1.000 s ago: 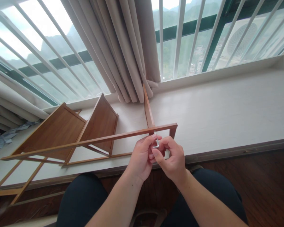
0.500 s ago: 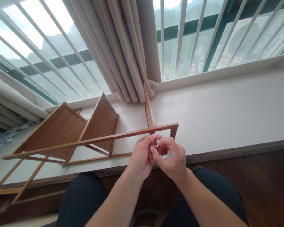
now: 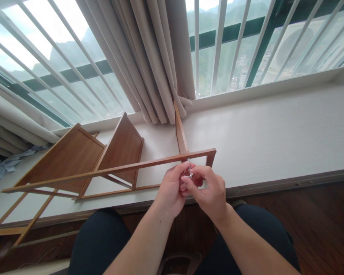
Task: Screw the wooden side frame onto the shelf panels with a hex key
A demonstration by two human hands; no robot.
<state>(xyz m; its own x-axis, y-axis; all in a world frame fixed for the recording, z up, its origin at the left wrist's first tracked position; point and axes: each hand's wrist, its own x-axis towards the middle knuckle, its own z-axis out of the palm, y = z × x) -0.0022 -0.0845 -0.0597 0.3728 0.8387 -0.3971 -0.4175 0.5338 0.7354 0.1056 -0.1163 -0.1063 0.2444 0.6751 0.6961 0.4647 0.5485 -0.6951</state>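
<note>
A small silver L-shaped hex key (image 3: 189, 167) stands between my two hands, its long arm reaching up to the near rail of a wooden shelf frame (image 3: 149, 165). Closed around the shaft just below the rail are the thumb and fingers of my left hand (image 3: 172, 187). My right hand (image 3: 209, 189) pinches the bent lower end between thumb and forefinger, other fingers curled. Where the key's tip meets the rail, a wooden shelf board (image 3: 181, 131) joins from behind. Any screw head there is too small to make out.
The frame lies on its side on a pale window ledge (image 3: 263, 133), with two brown shelf panels (image 3: 123, 149) at left. Behind hang grey curtains (image 3: 149, 57) and white window bars (image 3: 220, 46). My knees are against the ledge's front; dark wooden floor (image 3: 312, 221) lies below.
The hex key's bent end has turned slightly, with the fingers of my right hand shifting a little along with it. My left hand and the wooden frame stay in place.
</note>
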